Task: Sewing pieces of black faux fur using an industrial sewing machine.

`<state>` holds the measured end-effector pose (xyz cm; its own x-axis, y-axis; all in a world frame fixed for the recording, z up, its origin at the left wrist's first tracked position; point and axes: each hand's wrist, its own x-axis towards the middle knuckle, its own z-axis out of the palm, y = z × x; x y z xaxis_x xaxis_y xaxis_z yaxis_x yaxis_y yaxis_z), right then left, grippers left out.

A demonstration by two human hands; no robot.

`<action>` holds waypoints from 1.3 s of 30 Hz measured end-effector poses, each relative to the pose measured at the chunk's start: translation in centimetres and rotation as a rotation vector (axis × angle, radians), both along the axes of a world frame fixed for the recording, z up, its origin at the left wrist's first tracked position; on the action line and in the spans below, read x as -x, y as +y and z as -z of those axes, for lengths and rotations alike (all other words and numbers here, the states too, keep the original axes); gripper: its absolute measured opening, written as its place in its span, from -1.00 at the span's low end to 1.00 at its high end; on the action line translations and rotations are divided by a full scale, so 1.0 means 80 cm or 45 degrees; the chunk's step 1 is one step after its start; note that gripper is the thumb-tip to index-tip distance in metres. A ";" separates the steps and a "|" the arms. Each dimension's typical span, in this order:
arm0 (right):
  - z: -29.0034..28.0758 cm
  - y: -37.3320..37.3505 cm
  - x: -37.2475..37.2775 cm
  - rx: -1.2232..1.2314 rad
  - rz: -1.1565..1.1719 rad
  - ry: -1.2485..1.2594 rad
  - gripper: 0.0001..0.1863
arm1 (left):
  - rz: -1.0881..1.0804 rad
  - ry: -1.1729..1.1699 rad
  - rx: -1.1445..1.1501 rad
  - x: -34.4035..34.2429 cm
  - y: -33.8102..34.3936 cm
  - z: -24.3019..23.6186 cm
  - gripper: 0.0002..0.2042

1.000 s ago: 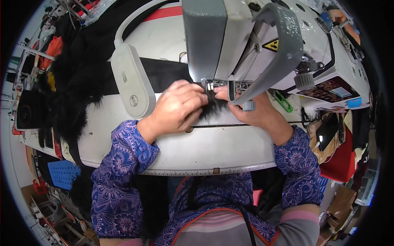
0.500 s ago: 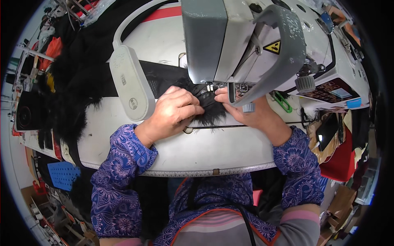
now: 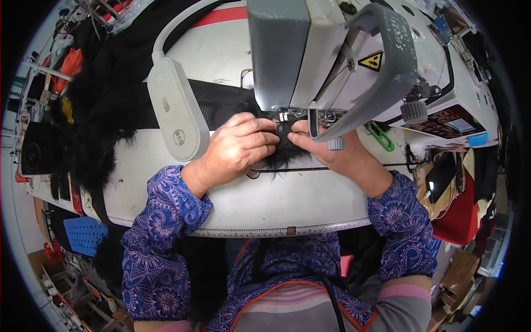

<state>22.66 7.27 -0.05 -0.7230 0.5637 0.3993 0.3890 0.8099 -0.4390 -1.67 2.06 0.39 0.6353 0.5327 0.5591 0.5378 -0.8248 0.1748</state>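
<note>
A strip of black fabric with a furry edge [image 3: 283, 156] lies under the head of a sewing machine [image 3: 279, 61]. My left hand [image 3: 237, 147] presses on the fabric left of the needle area, its fingers close together and gripping the cloth. From the other side, my right hand [image 3: 333, 153] holds the fabric with bunched fingertips, just below the grey guard [image 3: 381, 72]. The tips of both hands are a short gap apart, with the black fur between them. The needle itself is hidden behind the machine head.
A white lamp [image 3: 178, 110] on a bent neck hangs left of my left hand. More black furry fabric [image 3: 99, 133] spreads at the left. Green thread snips [image 3: 380, 136] lie right of my right hand. A measuring tape [image 3: 260, 233] runs along the table's front edge.
My left fingers have straightened and shifted slightly right and up on the fabric. My right fingertips have moved slightly down. The fur between the hands is bunched narrower.
</note>
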 end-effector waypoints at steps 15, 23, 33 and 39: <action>0.015 0.009 -0.017 -0.133 0.065 -0.268 -0.77 | -0.067 0.112 0.192 0.021 0.000 0.001 -0.72; 0.018 0.028 -0.025 0.218 0.013 -0.940 -0.62 | -0.182 0.187 0.076 0.022 0.021 0.008 -0.72; 0.020 0.027 -0.017 0.144 0.078 -1.209 -0.59 | -0.195 0.172 0.082 0.021 0.021 0.006 -0.72; 0.007 0.024 -0.018 0.152 0.148 -1.031 -0.65 | -0.229 0.114 0.126 0.018 0.021 0.001 -0.73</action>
<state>24.08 9.20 -0.60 -0.6956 0.6583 -0.2877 0.7003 0.7107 -0.0670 -3.08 3.72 0.28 0.5701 0.6915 0.4437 0.6916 -0.6954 0.1951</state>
